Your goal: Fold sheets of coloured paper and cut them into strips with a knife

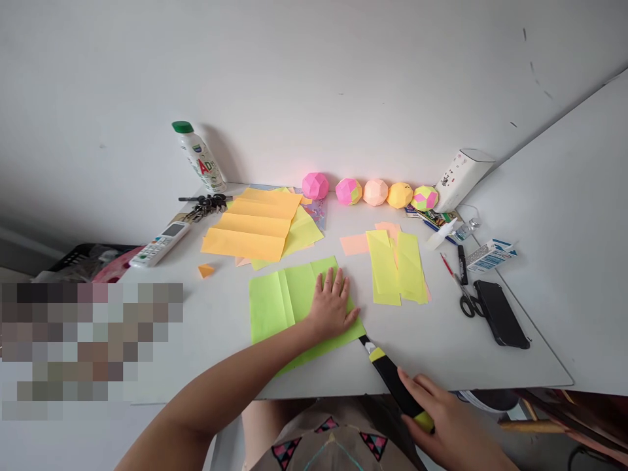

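Observation:
My left hand [332, 306] lies flat with fingers spread on the right part of a creased green paper sheet [277, 302] on the white table [441, 353]. My right hand [444, 422] is closed round the black and yellow handle of a utility knife [390, 373]. The knife's blade tip touches the sheet's lower right edge, just below my left hand.
Orange and yellow sheets [255, 226] lie behind. Yellow-green strips [397, 268] sit to the right. Several paper balls [375, 191] line the wall. Scissors [466, 297], a pen, a phone [500, 314], a remote [159, 243], keys and a bottle [199, 157] stand around.

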Demonstrator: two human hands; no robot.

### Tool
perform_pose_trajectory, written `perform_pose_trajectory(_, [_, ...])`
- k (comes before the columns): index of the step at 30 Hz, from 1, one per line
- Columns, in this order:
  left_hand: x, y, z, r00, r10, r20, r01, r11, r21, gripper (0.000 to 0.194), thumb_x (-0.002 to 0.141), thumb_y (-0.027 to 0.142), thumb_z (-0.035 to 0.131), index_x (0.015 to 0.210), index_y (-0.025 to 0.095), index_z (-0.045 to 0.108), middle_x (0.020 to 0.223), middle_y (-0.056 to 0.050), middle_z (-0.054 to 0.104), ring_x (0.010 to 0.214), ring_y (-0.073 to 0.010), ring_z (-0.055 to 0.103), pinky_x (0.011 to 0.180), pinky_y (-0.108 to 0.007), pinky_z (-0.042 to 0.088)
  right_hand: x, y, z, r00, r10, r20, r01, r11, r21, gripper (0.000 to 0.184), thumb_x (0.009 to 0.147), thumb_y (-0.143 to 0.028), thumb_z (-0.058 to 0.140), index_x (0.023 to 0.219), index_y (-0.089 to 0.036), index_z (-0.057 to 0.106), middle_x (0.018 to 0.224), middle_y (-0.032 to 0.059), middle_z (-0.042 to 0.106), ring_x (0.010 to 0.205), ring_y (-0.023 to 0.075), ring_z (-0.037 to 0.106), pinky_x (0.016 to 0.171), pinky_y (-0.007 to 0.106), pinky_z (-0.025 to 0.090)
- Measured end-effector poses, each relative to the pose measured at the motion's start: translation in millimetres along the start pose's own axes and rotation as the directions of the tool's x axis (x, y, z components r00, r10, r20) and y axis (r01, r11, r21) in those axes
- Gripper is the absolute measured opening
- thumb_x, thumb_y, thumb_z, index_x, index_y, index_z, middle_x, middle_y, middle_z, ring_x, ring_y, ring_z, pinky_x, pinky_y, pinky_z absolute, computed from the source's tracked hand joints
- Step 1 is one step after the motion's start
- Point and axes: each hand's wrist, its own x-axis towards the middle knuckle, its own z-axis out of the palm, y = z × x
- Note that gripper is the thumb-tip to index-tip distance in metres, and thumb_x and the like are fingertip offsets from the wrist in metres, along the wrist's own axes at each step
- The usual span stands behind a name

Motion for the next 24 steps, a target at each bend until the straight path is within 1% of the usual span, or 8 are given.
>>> perform_pose_trajectory(5, [-0.4, -0.5, -0.8, 1.000, 0.000, 0.013, 0.000, 1.000, 0.008, 0.078, 0.089, 0.063, 0.027, 0.146, 0.008, 0.032, 0.154, -0.018, 0.023, 0.142, -0.0401, 0.009, 0.113, -0.058, 0.009, 1.7, 1.4, 7.8, 0.999, -0.022, -0.039, 0.020, 0.999, -0.036, 0.058, 0.084, -0.020, 0.048, 0.141, -0.020, 0.044, 0.099, 0.0095, 0.066, 0.081, 0.0210, 0.068, 0.066, 0.028, 0.056])
perform_pose_trajectory(8, [-0.4, -0.4, -1.6, 1.000, 0.004, 0.018, -0.004, 1.000, 0.006, 0.079, 0.089, 0.063, 0.026, 0.146, 0.007, 0.032, 0.154, -0.019, 0.022, 0.142, -0.0405, 0.009, 0.112, -0.059, 0.008, 2.3, 2.7, 10.4, 0.998, -0.035, -0.059, 0.033, 0.998, -0.046, 0.056, 0.084, -0.021, 0.047, 0.141, -0.020, 0.045, 0.095, 0.0092, 0.066, 0.077, 0.0206, 0.068, 0.063, 0.028, 0.056])
perform_pose_trajectory(11, [-0.6, 0.0, -1.9, 1.000, -0.001, 0.020, 0.001, 1.000, 0.009, 0.078, 0.089, 0.063, 0.026, 0.146, 0.010, 0.032, 0.154, -0.017, 0.024, 0.143, -0.0398, 0.009, 0.112, -0.059, 0.009, 1.8, 3.4, 9.9, 0.997, -0.036, -0.066, 0.033, 0.998, -0.049, 0.056, 0.084, -0.021, 0.047, 0.141, -0.020, 0.044, 0.092, 0.0086, 0.065, 0.073, 0.0198, 0.068, 0.058, 0.027, 0.055])
perform_pose_trajectory(14, [-0.6, 0.4, -2.0, 1.000, -0.002, 0.027, 0.002, 1.000, 0.010, 0.078, 0.089, 0.063, 0.026, 0.146, 0.010, 0.032, 0.154, -0.017, 0.024, 0.143, -0.0397, 0.009, 0.112, -0.058, 0.009, -0.4, 4.9, 7.2, 0.998, -0.026, -0.060, 0.023, 0.998, -0.056, 0.056, 0.085, -0.022, 0.047, 0.141, -0.020, 0.044, 0.093, 0.0087, 0.066, 0.070, 0.0189, 0.067, 0.055, 0.025, 0.055])
perform_pose_trajectory(17, [-0.2, 0.2, -1.8, 0.999, 0.006, 0.034, -0.007, 1.000, 0.009, 0.080, 0.090, 0.063, 0.026, 0.146, 0.007, 0.031, 0.154, -0.019, 0.021, 0.142, -0.0410, 0.009, 0.112, -0.059, 0.008, -3.9, 9.1, 5.3, 0.999, -0.014, -0.034, 0.012, 0.998, -0.056, 0.057, 0.086, -0.022, 0.047, 0.142, -0.020, 0.042, 0.092, 0.0084, 0.065, 0.069, 0.0176, 0.066, 0.058, 0.025, 0.055])
perform_pose_trajectory(20, [0.2, -0.2, -1.5, 0.999, 0.006, 0.044, -0.007, 1.000, 0.017, 0.081, 0.090, 0.064, 0.022, 0.147, 0.007, 0.030, 0.154, -0.019, 0.019, 0.142, -0.0410, 0.007, 0.112, -0.060, 0.008, -6.7, 15.0, 6.2, 1.000, 0.006, -0.006, -0.007, 0.999, -0.039, 0.059, 0.087, -0.024, 0.047, 0.145, -0.022, 0.038, 0.090, 0.0071, 0.065, 0.066, 0.0157, 0.064, 0.057, 0.023, 0.055])
perform_pose_trajectory(24, [0.2, 0.0, -1.8, 0.998, 0.000, 0.057, -0.002, 1.000, 0.029, 0.081, 0.090, 0.064, 0.021, 0.147, 0.008, 0.028, 0.155, -0.018, 0.018, 0.143, -0.0402, 0.007, 0.112, -0.059, 0.007, -5.7, 18.6, 7.4, 1.000, 0.010, -0.016, -0.011, 1.000, -0.025, 0.060, 0.087, -0.023, 0.047, 0.146, -0.023, 0.037, 0.090, 0.0067, 0.064, 0.067, 0.0153, 0.063, 0.059, 0.023, 0.054])
